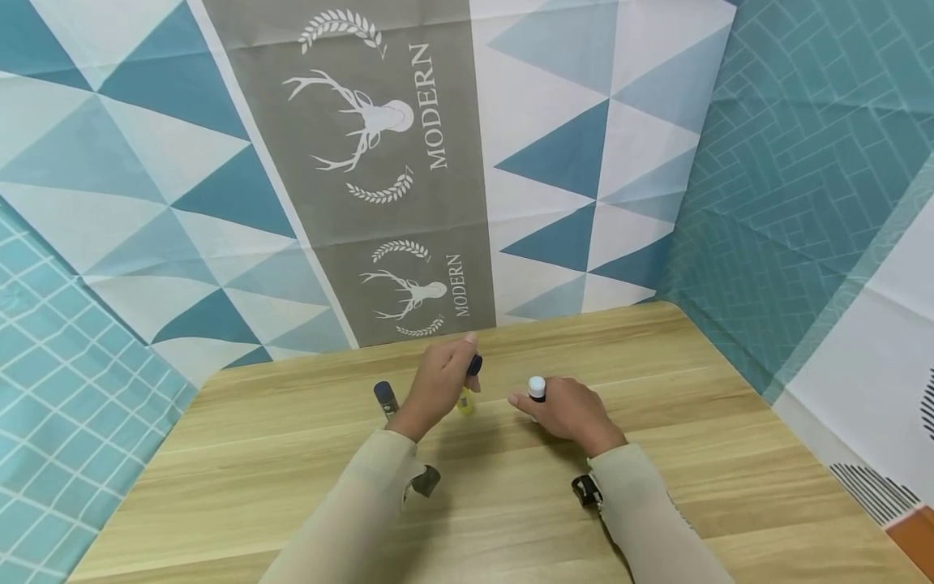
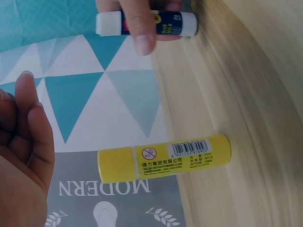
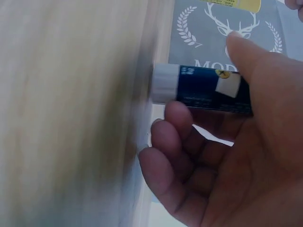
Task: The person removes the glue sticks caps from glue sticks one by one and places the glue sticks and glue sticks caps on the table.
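The right hand (image 1: 572, 408) grasps a white-capped navy glue stick (image 3: 203, 86), upright at the desk (image 1: 212, 487); best settle its base squarely, beside the standing yellow glue stick (image 2: 163, 159). Whether the left hand (image 1: 441, 374) pinches the dark cap (image 1: 475, 365), I cannot tell.

Navy glue stk (image 2: 169, 22) upright in R hand (image 2: 140, 23)

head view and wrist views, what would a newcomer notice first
Probably the large white deer-head print on the grey backdrop panel. Then the yellow glue stick, upright on the wooden table near the left hand, and the navy glue stick in the right hand.
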Available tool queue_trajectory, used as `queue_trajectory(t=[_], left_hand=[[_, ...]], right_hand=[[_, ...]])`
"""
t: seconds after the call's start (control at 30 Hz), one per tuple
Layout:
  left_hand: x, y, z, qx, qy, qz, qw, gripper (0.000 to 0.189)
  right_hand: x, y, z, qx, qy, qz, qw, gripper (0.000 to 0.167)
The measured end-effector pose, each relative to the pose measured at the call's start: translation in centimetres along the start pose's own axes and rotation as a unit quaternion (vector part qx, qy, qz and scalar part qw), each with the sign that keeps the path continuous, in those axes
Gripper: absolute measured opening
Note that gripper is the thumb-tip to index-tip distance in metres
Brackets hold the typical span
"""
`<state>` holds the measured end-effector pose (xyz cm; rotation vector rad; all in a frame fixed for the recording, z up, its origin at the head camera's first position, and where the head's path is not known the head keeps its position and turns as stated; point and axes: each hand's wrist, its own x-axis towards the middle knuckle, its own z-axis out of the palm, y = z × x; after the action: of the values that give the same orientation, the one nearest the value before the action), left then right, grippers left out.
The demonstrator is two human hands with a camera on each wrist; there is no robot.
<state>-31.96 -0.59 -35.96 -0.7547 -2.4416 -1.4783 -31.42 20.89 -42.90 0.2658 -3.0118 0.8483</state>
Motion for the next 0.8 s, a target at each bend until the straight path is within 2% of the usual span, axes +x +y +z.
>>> queue_trajectory(t=[0.3,0.53,0.8], left_hand=[[0.0,0.8,0.3,-0.023,-0.014,-0.011,0.9996,0.061],[-0.6,0.7,0.5,-0.025,-0.037,-0.032,0.9985,0.064],[-0.9,0.2,1.1,-0.042,-0.058,-0.021,0.9972,0.055]], right_hand=[[0.2,0.1,0.3,0.001,0.014,0.003,0.9999,0.052],[0.2,0.0,0.2,-0.002,0.015,0.012,0.9998,0.051],[0.2,-0.3,0.1,-0.005,0.008,0.038,0.9992,0.050]])
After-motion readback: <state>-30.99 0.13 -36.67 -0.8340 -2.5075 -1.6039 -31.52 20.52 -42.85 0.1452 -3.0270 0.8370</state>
